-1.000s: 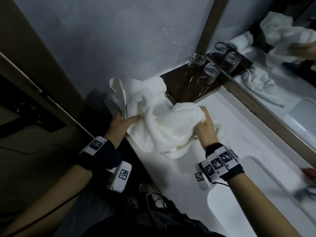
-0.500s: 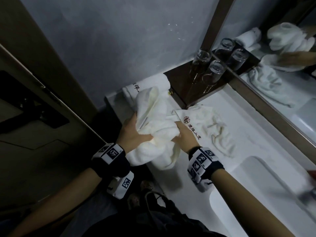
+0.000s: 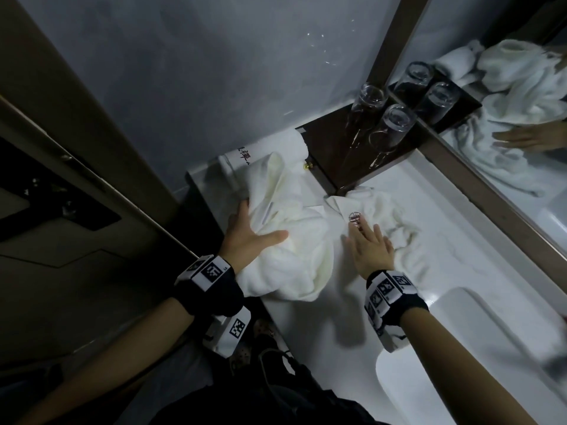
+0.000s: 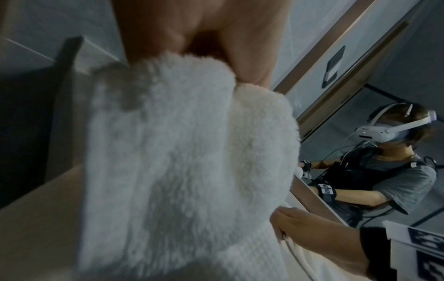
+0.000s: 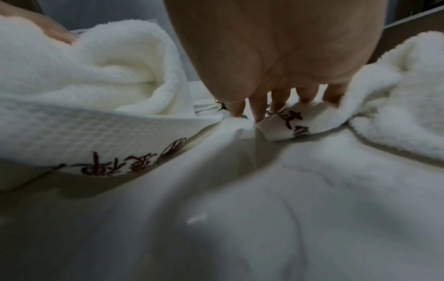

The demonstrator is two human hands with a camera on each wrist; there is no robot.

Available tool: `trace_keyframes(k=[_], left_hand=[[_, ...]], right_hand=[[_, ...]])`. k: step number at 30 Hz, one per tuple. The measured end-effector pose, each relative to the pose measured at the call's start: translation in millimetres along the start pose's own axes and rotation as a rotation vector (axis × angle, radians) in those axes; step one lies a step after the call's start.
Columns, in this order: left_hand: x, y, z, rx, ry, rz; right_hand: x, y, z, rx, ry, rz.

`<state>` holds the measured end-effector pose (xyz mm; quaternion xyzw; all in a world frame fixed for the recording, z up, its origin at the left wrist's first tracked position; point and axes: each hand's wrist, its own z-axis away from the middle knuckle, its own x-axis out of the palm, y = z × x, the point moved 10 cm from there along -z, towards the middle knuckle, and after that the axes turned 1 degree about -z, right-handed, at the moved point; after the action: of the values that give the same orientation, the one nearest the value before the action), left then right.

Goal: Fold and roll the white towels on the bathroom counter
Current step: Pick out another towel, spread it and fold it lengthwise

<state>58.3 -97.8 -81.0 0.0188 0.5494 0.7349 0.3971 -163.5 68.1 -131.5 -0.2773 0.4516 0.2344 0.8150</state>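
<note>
A crumpled white towel (image 3: 294, 240) lies bunched at the counter's left end and hangs over the front edge. My left hand (image 3: 251, 231) grips its left side, thumb on top and fingers behind the folds; the left wrist view shows the towel (image 4: 180, 152) filling the frame under that hand (image 4: 192, 28). A second white towel (image 3: 395, 210) with a red logo lies rumpled to the right. My right hand (image 3: 368, 240) presses on it with straight fingers (image 5: 278, 106), just below the logo. A rolled towel (image 3: 264, 151) with dark lettering lies behind the crumpled one.
A dark wooden tray (image 3: 325, 148) with upturned glasses (image 3: 389, 124) stands at the back against the mirror (image 3: 506, 133). The white counter (image 3: 337, 317) runs right to a sink basin (image 3: 460, 348). A grey wall bounds the left end.
The crumpled towel has come down onto the counter's left end. My right hand let go of it and moved right, flat onto the logo towel. My left hand still holds the bunch.
</note>
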Motion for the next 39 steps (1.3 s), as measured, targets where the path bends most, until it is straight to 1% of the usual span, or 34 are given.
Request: trace_keyframes(k=[2,3,4,5,6,7,8,9,10,11,12,13,16,18,19,20,21,22,23,24,25,26,27,29,30,31,32,35,37,39], left_hand=[[0,2,0,-0.002,-0.004,0.071],[1,3,2,0.002,-0.007,0.122],[3,5,2,0.006,-0.01,0.169],[6,7,3,0.004,-0.021,0.206],[10,9,4,0.001,-0.041,0.235],[16,12,6,-0.001,-0.071,0.258],[21,16,8,0.009,-0.104,0.287],[26,21,11,0.018,-0.141,0.311],[30,26,13,0.031,-0.179,0.321],[33,31,16,0.049,-0.211,0.317],[33,36,18,0.073,-0.231,0.303],[31,42,20,0.093,-0.241,0.289],[18,60,21,0.163,-0.236,0.282],[8,73,20,0.211,-0.219,0.234],[3,79,19,0.234,-0.201,0.203],[-2,83,17,0.256,-0.173,0.161],[-6,86,17,0.274,-0.144,0.103],[-8,88,17,0.291,-0.129,0.052],[-7,91,19,0.313,-0.128,0.022],[-5,93,23,0.336,-0.137,0.014],[-1,97,26,0.36,-0.153,0.018],[3,100,31,0.386,-0.178,0.031],[7,102,35,0.409,-0.215,0.058],[12,101,39,0.404,-0.294,0.136],[10,98,39,0.394,-0.301,0.143],[4,95,38,0.389,-0.268,0.126],[-7,90,35,0.382,-0.198,0.098],[-43,70,26,0.324,0.067,0.055],[-63,49,21,0.249,0.203,0.059],[-79,28,18,0.168,0.293,0.1]], right_hand=[[-8,2,1,0.062,0.026,0.024],[-16,-2,2,0.072,0.073,0.023],[-28,-13,5,0.045,0.151,-0.024],[-39,-28,9,-0.028,0.222,-0.136],[-46,-47,13,-0.132,0.242,-0.311],[-48,-66,19,-0.223,0.183,-0.516],[-44,-83,24,-0.259,0.065,-0.679],[-38,-94,29,-0.242,-0.062,-0.774],[-30,-101,32,-0.205,-0.17,-0.805],[-27,-106,34,-0.175,-0.241,-0.811],[-27,-107,35,-0.161,-0.271,-0.807],[-30,-107,35,-0.162,-0.271,-0.822],[-39,-98,34,-0.179,-0.206,-0.972],[-36,-94,37,-0.18,-0.245,-1.041],[-34,-93,40,-0.186,-0.266,-1.019],[-34,-93,41,-0.19,-0.254,-0.967],[-37,-92,41,-0.18,-0.199,-0.893],[-46,-90,41,-0.175,-0.091,-0.827],[-62,-91,44,-0.206,0.048,-0.786],[-78,-96,48,-0.286,0.17,-0.75],[-90,-105,54,-0.386,0.25,-0.695],[-98,-114,59,-0.464,0.28,-0.638],[-101,-120,61,-0.493,0.275,-0.595],[-103,-118,56,-0.437,0.268,-0.597],[-106,-109,52,-0.385,0.289,-0.661],[-109,-99,49,-0.334,0.319,-0.753],[-112,-86,46,-0.283,0.358,-0.84],[-118,-60,44,-0.201,0.42,-1.095],[-120,-46,44,-0.16,0.456,-1.242],[-118,-32,40,-0.094,0.446,-1.358]])
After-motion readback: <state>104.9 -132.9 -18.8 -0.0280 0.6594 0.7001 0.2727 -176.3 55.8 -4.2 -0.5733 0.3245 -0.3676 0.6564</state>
